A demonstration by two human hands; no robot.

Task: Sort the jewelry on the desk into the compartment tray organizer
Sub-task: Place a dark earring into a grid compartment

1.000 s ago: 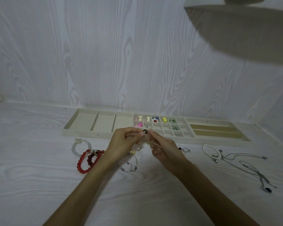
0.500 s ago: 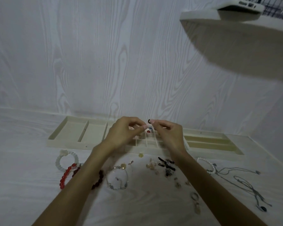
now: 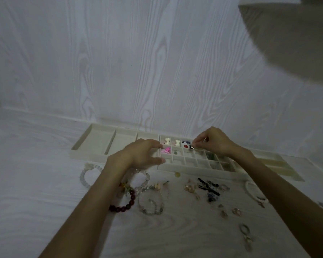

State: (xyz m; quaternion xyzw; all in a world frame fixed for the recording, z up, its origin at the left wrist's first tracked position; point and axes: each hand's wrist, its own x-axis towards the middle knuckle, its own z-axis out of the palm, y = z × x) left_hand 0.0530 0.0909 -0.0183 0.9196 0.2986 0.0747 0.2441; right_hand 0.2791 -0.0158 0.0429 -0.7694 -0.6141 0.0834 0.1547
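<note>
A long cream compartment tray [image 3: 93, 144] lies against the wall, with a grid of small cells in its middle. My right hand [image 3: 215, 141] hovers over the grid's back rows and pinches a small dark stud earring [image 3: 191, 146] at its fingertips. My left hand [image 3: 140, 154] rests at the grid's left edge with curled fingers, holding nothing I can see. Cells hold white bow charms [image 3: 167, 140], a pink piece [image 3: 166, 150] and a red and blue piece [image 3: 185, 144]. On the desk lie a dark red bead bracelet [image 3: 124, 205], clear bead bracelets [image 3: 151, 205] and a black piece [image 3: 208, 185].
A pale bead bracelet [image 3: 87, 174] lies left of my left arm. Loose rings and earrings [image 3: 237, 211] scatter at front right, with a white pearl strand [image 3: 249, 189] beside my right arm. A shelf [image 3: 287, 34] overhangs the upper right. The wall stands right behind the tray.
My hands have separated: the right one carried the small dark earring to the right over the grid, and the left one dropped to the grid's left edge. The camera view tilted down.
</note>
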